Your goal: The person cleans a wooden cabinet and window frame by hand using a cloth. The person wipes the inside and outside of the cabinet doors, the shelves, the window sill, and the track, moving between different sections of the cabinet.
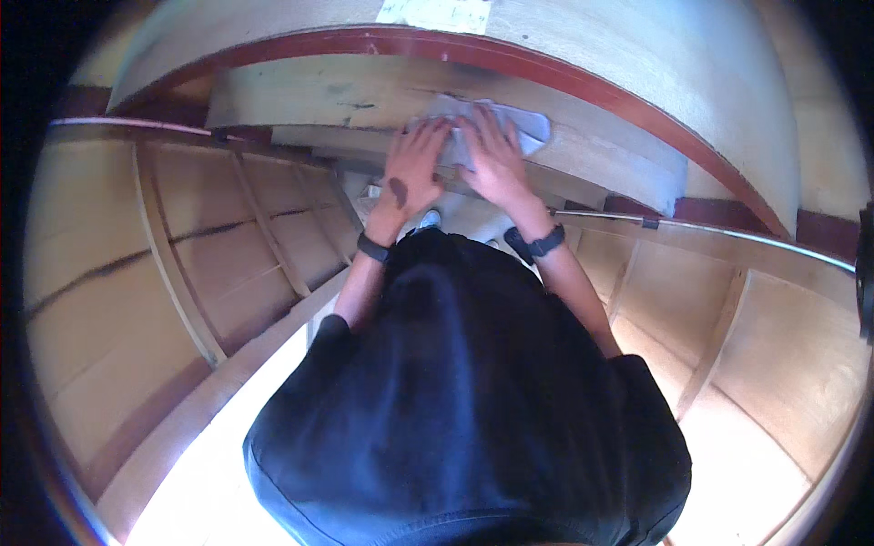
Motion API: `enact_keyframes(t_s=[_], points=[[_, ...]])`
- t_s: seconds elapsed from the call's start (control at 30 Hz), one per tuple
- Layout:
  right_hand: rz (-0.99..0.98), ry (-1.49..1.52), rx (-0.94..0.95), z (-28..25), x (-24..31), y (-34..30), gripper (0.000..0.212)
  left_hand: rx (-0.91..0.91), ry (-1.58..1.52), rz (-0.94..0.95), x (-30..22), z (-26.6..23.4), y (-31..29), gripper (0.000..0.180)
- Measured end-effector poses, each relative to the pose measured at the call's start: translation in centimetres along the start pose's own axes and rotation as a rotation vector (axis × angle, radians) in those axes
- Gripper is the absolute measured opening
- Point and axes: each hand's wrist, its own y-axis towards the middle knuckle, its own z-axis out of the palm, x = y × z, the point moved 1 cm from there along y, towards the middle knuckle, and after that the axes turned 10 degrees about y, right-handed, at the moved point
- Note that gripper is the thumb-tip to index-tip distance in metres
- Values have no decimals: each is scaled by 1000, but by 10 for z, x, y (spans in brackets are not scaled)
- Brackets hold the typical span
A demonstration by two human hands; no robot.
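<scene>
A pale, whitish-lilac cloth (533, 127) lies folded against a worn wooden board in front of me. My right hand (493, 162) rests flat on it, fingers stretched forward and slightly apart. Close beside, my left hand (416, 171) reaches to the cloth's left part with its fingers extended; their tips touch the cloth or the board at its edge. A dark patch shows on the back of the left hand. Both wrists wear dark bands. The cloth's middle is partly hidden under the hands.
A dark red curved-looking edge (382, 41) runs across above the hands, with a pale board (637, 55) beyond it. Panelled wooden walls (100, 255) flank me on both sides. Thin rails (710, 229) run along them. A shoe (431, 218) shows below.
</scene>
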Motion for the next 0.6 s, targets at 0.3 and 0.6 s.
enact_keyframes(t_s=[0.3,0.6], points=[[-126,81,-62,33,17,25,81,-57,116,-21,37,8,10,84],[104,119,-146,-53,-72,-72,84,-60,146,337,-87,66,81,68]])
